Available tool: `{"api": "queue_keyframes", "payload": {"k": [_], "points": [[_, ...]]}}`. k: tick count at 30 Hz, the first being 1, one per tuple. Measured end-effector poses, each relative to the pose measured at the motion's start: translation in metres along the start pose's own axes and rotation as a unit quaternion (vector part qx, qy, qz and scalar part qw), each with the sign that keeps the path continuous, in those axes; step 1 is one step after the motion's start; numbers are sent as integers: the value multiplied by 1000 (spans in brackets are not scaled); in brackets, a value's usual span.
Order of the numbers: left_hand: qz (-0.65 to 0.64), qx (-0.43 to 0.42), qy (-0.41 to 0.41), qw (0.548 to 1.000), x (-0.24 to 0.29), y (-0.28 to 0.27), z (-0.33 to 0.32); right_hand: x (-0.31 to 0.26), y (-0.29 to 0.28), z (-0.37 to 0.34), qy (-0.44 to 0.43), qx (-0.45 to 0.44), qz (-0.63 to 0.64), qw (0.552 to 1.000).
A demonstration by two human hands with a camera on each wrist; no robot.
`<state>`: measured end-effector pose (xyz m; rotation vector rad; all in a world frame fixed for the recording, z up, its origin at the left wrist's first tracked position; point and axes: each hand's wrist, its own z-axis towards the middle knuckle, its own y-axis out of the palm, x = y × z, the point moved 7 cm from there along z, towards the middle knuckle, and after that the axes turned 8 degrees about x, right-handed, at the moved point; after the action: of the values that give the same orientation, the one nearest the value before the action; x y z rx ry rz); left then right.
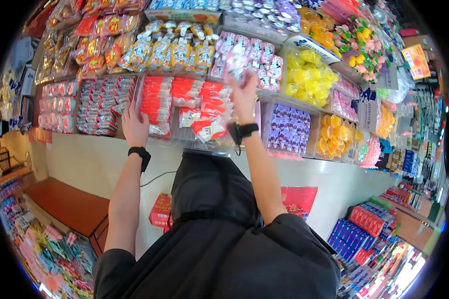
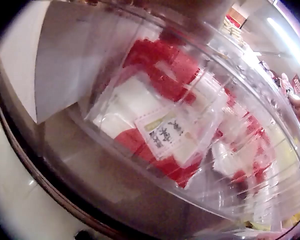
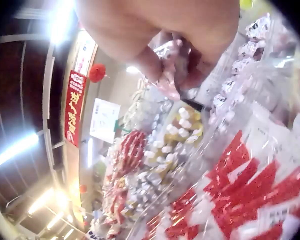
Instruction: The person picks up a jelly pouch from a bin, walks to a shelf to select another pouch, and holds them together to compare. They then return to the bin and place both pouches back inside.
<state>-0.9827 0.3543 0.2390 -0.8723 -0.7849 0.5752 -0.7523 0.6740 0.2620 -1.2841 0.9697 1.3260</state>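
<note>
My right hand [image 1: 245, 97] pinches a pink-and-white packet [image 1: 237, 61], held over the bin of similar pink packets [image 1: 262, 52] in the back row. The right wrist view shows thumb and fingers closed around the packet's pink end [image 3: 168, 75]. My left hand [image 1: 134, 124] rests at the left side of a clear plastic bin, its fingers extended along the divider. Beside it, red-and-white packets [image 1: 155, 102] stand in rows. A few loose ones [image 1: 208, 128] lie at that bin's front. Through the clear wall [image 2: 210, 200], the left wrist view shows these red-and-white packets close up.
Silver-and-red packets [image 1: 102, 102] fill the bin left of my left hand. Purple packets [image 1: 288, 128], orange cups [image 1: 333, 137] and yellow packages [image 1: 309, 72] lie to the right. Behind me are a brown bench [image 1: 67, 204] and a red box [image 1: 160, 210] on the floor.
</note>
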Motion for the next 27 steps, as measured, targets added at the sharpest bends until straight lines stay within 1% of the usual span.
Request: {"api": "queue_keyframes", "payload": {"k": [1, 3, 5, 6, 7, 9, 10, 11, 12, 13, 14, 15, 17, 18, 19, 21, 22, 25, 26, 27], "points": [[14, 15, 32, 999, 3, -1, 0, -9, -1, -14, -26, -5, -21, 999], [33, 25, 50, 998, -1, 4, -1, 11, 2, -41, 34, -119, -57, 991], [43, 27, 50, 997, 3, 0, -2, -5, -1, -66, 47, -168, -59, 983], [37, 37, 64, 997, 4, 1, -5, -9, 0, -73, 34, -220, -78, 972], [31, 47, 80, 995, 5, -1, -5, -11, -1, -82, 56, -245, -64, 966], [-11, 67, 138, 988, 21, -10, -7, -18, -2, -92, 52, -280, -29, 958], [-40, 68, 128, 989, 30, -8, -11, -24, -5, -97, 61, -301, -37, 951], [-158, -6, 39, 987, 42, -7, -12, -29, -6, -101, 66, -301, -27, 951], [-258, -77, 7, 963, 67, -3, -16, -33, -5, -105, 69, -303, -18, 950], [-389, -147, -56, 908, 101, 0, -26, -37, -5, -108, 74, -307, -10, 949], [-505, -216, -123, 826, 127, 2, -38, -44, -5, -111, 73, -319, -2, 945], [-539, -251, -186, 783, 118, 27, -52, -47, -4, -115, 57, -314, 10, 948], [-590, -289, -258, 708, 122, 47, -67, -50, 0, -115, 19, -305, 31, 952], [-610, -295, -270, 684, 140, 35, -69, -54, -5, -111, 44, -327, -25, 944], [-630, -302, -281, 658, 157, 24, -68, -59, -10, -103, 24, -340, -32, 939], [-614, -324, -256, 673, 180, 3, -62, -64, -17, -97, -12, -371, -48, 927], [-604, -334, -246, 681, 186, -3, -62, -75, -22, -93, -44, -321, 5, 946], [-572, -323, -247, 712, 192, -9, -62, -85, -36, -78, -85, -361, -79, 925], [-566, -311, -263, 717, 190, -11, -63, -72, -45, -64, -88, -288, -95, 949], [-551, -313, -258, 729, 183, -7, -66, -55, -52, -47, -81, -223, -93, 967]]}}
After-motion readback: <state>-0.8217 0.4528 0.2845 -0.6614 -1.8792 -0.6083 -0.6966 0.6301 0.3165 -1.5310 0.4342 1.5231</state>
